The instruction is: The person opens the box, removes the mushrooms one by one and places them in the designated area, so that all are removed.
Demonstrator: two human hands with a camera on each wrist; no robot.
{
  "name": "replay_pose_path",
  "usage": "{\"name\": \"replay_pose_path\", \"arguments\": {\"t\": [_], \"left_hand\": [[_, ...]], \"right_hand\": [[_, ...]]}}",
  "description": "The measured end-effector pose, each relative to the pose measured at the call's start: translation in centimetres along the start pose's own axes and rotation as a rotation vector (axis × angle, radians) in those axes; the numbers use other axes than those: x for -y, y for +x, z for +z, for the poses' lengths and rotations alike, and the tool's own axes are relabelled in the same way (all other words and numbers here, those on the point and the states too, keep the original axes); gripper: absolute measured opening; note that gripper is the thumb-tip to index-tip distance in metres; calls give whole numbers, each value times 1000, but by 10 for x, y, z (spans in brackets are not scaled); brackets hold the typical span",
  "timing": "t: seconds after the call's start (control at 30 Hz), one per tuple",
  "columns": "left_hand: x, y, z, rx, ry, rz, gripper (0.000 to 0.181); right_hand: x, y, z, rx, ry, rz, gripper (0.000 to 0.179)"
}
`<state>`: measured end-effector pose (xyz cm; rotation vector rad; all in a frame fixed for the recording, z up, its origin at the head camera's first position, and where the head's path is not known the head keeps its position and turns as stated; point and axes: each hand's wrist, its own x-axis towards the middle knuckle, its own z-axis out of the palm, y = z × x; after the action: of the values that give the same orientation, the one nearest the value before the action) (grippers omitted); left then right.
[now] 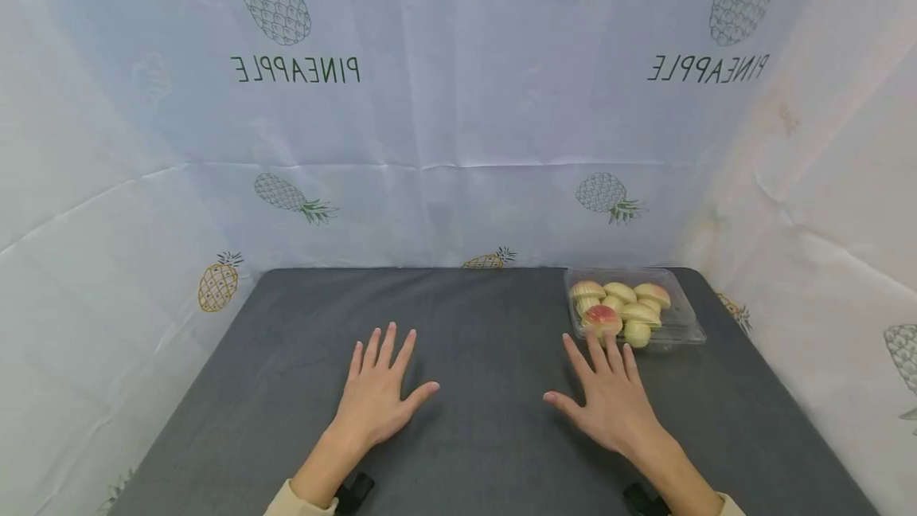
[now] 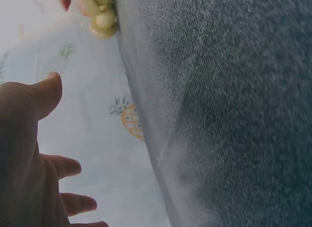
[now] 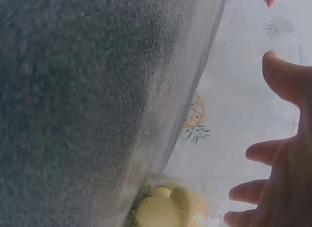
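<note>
My left hand (image 1: 377,402) is held above the dark table with its fingers spread and nothing in it. The right hand (image 1: 611,403) is spread the same way, palm down, in front of a clear plastic box (image 1: 684,323) at the far right. Inside the box sit several mushroom-shaped pieces (image 1: 637,313), cream with some reddish tops. The right fingertips overlap the box's near edge in the head view; in the right wrist view the fingers (image 3: 263,151) stand apart from the pale pieces (image 3: 158,211). The left wrist view shows the left thumb (image 2: 46,93) stretched out.
The grey-black tabletop (image 1: 487,420) spreads under both hands. White cloth (image 1: 458,118) printed with pineapples hangs behind the table and along both sides. A dark wrist strap piece (image 1: 354,492) shows at the left wrist, another (image 1: 645,500) at the right.
</note>
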<state>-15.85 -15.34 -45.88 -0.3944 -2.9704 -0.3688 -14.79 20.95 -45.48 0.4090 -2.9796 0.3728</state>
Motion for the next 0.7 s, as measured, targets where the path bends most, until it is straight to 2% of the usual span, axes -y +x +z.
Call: {"name": "replay_pose_path", "arguments": {"t": [0.37, 0.7], "left_hand": [[-8, 6, 5, 1, -46, 25, 85], [-19, 11, 9, -37, -78, 65, 77]], "right_hand": [[-11, -4, -6, -21, 21, 6, 92], [-24, -3, -16, -47, 33, 29, 87]]}}
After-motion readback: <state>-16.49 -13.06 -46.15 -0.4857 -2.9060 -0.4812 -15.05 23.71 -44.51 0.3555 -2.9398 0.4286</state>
